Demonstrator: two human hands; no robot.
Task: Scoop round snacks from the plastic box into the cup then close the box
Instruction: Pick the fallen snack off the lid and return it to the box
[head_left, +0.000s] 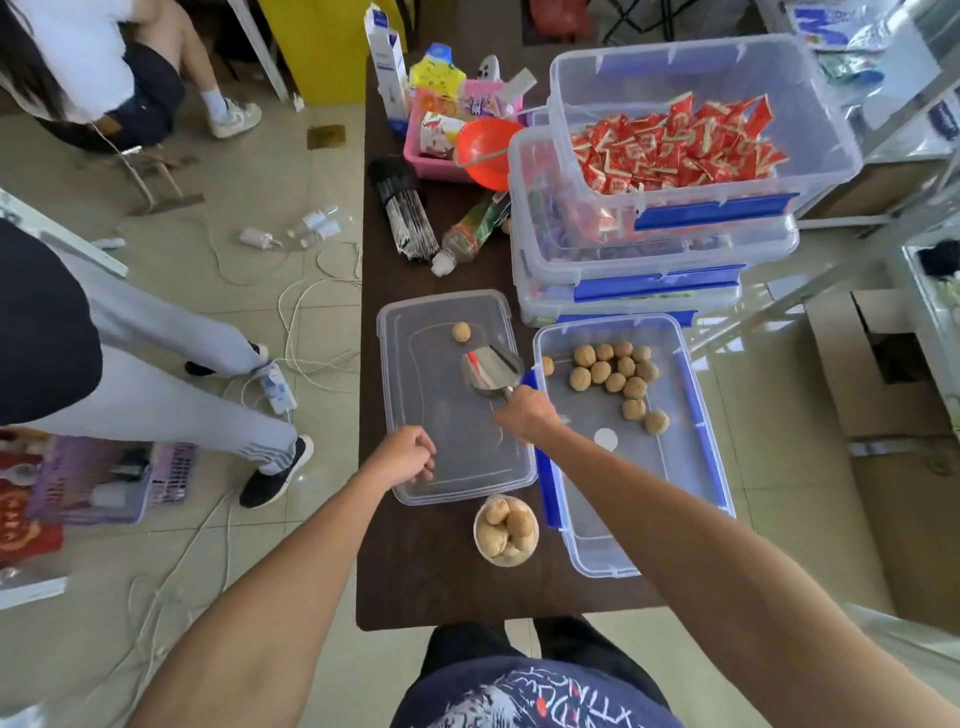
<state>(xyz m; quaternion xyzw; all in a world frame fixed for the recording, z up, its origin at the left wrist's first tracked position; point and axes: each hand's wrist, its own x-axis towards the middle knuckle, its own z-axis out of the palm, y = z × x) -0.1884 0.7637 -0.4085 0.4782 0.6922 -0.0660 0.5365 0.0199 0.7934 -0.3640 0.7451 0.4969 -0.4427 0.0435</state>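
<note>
The clear plastic box (696, 499) with blue clips lies open on the table's right side, with several round tan snacks (618, 376) in its far half. Its clear lid (415, 415) lies flat to the left, one stray snack (461, 331) on it. My right hand (524, 413) is shut on the handle of a metal scoop (491, 370), which hangs empty over the lid's right edge. My left hand (410, 452) rests at the lid's near left edge, fingers curled with nothing visible in them. A cup (505, 529) full of snacks stands just in front of the lid.
Stacked clear bins (675, 249), the top one holding red packets, stand behind the box. A bottle (467, 239), a dark packet (400, 208), an orange bowl (488, 150) and a pink basket (431, 166) fill the far table. People's legs and cables occupy the floor at left.
</note>
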